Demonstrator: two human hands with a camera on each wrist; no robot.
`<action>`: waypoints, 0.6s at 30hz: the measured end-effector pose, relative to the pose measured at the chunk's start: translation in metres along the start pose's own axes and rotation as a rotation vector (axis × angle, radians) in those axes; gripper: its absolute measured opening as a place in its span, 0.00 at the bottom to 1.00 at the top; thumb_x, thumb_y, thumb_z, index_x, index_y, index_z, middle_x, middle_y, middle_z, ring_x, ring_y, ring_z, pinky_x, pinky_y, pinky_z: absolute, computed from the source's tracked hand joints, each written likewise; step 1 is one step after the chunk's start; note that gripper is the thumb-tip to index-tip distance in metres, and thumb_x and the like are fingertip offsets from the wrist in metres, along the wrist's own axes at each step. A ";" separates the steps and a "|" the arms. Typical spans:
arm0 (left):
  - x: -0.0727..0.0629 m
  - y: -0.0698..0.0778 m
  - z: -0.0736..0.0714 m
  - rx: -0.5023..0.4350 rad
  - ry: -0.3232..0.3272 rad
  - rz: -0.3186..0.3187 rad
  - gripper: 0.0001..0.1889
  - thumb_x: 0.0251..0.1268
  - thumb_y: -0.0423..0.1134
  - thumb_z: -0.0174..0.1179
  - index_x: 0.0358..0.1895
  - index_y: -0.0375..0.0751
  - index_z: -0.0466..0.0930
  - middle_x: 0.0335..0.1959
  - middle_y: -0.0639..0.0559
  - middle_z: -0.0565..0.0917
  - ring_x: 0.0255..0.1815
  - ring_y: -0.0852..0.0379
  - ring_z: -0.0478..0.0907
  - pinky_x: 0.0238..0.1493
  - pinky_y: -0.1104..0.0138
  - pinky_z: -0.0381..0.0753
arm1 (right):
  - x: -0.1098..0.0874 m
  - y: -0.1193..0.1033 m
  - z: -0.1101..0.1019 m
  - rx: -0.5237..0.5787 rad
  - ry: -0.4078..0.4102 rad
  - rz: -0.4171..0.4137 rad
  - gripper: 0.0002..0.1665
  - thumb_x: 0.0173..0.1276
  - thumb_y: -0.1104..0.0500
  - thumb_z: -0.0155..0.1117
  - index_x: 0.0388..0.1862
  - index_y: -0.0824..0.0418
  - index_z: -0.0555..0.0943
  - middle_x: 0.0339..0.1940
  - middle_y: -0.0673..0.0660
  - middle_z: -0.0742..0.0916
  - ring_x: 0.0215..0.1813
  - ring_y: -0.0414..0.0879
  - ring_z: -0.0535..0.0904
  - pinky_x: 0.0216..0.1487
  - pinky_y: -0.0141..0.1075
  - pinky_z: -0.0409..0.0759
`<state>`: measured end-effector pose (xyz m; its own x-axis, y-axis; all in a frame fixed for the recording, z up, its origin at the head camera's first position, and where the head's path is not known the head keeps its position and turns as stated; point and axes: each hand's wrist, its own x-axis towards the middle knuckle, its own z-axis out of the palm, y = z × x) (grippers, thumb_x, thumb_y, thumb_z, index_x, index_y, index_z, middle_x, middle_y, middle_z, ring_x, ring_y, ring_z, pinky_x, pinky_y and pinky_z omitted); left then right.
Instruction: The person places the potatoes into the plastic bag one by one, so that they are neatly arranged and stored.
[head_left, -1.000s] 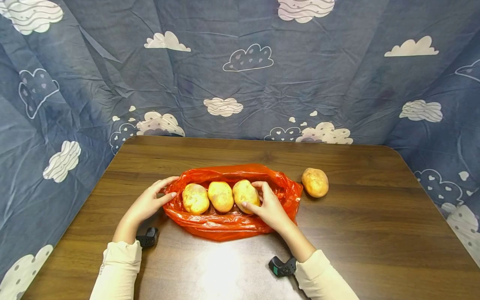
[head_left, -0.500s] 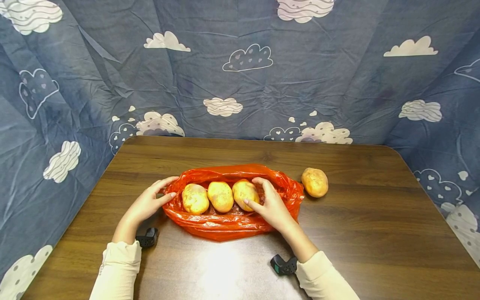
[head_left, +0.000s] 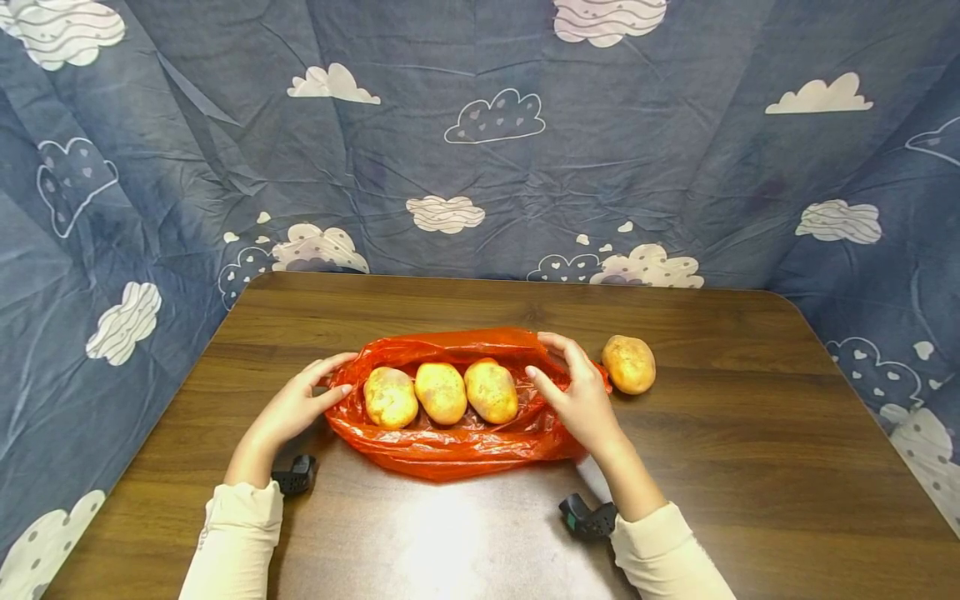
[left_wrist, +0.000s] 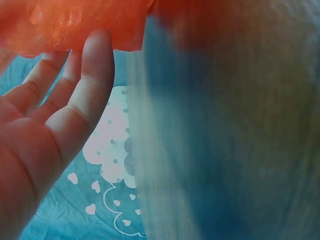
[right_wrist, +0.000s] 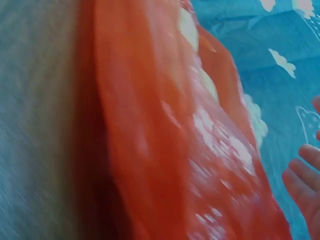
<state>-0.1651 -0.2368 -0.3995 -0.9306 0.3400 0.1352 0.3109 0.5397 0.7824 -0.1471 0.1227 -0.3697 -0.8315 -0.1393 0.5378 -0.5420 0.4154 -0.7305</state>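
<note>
A red plastic bag [head_left: 450,457] lies spread on the table, its mouth facing up. Three potatoes sit in a row inside it: a left potato [head_left: 391,398], a middle potato [head_left: 441,393] and a right potato [head_left: 491,392]. At the bag's left end my left hand [head_left: 291,406] touches the edge with fingers and thumb loosely extended; the left wrist view has the thumb [left_wrist: 95,75] against the red plastic. My right hand [head_left: 588,408], fingers spread, hovers over the bag's right end and holds nothing. A fourth potato [head_left: 628,365] rests outside, just right of the bag.
The brown wooden table [head_left: 750,433] extends to both sides. Behind it hangs a blue cloth [head_left: 480,175] with a cloud print. A black wrist device [head_left: 587,517] sits below my right hand, another black device [head_left: 296,475] below my left.
My right hand has let go of the right potato in the bag and moved right, its fingers spreading toward the bag's right end. The left hand has stayed where it was.
</note>
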 end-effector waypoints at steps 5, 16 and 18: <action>0.002 -0.014 0.002 0.004 0.000 -0.001 0.23 0.63 0.32 0.54 0.62 0.36 0.64 0.54 0.37 0.70 0.50 0.42 0.69 0.48 0.51 0.68 | 0.004 0.003 -0.018 -0.008 0.090 0.007 0.22 0.56 0.73 0.61 0.51 0.76 0.70 0.50 0.69 0.77 0.52 0.59 0.73 0.53 0.45 0.67; 0.003 -0.022 0.002 -0.003 0.000 0.008 0.23 0.62 0.35 0.55 0.62 0.41 0.66 0.53 0.41 0.71 0.50 0.47 0.69 0.48 0.52 0.68 | 0.006 0.024 -0.056 -0.042 0.263 0.101 0.21 0.58 0.73 0.59 0.51 0.78 0.69 0.49 0.68 0.77 0.51 0.51 0.73 0.55 0.42 0.67; 0.003 -0.022 0.002 -0.004 -0.001 0.010 0.23 0.62 0.35 0.55 0.62 0.41 0.66 0.53 0.41 0.71 0.51 0.47 0.68 0.49 0.52 0.67 | 0.006 0.031 -0.062 -0.043 0.281 0.122 0.21 0.58 0.73 0.59 0.51 0.78 0.68 0.49 0.67 0.77 0.50 0.47 0.72 0.55 0.42 0.67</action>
<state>-0.1741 -0.2460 -0.4176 -0.9272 0.3462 0.1429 0.3197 0.5327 0.7836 -0.1609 0.1900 -0.3633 -0.8207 0.1653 0.5470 -0.4298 0.4522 -0.7815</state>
